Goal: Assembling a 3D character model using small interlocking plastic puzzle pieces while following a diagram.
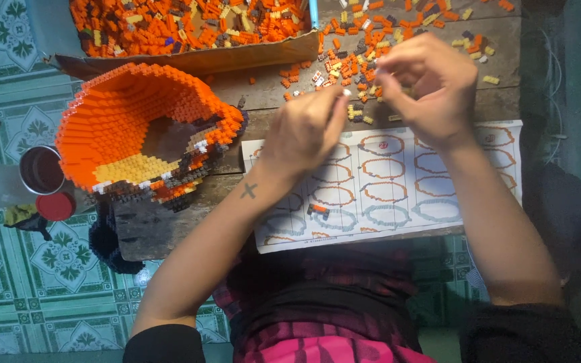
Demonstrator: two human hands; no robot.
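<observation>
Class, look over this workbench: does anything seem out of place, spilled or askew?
Loose small bricks lie scattered across the wooden table beside the cardboard tray instead of in it. A few stray pieces sit on the instruction sheet. The large orange brick model lies tipped on its side.

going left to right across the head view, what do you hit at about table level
metal cup → big orange brick model → left hand → right hand → right edge of the instruction sheet
</observation>
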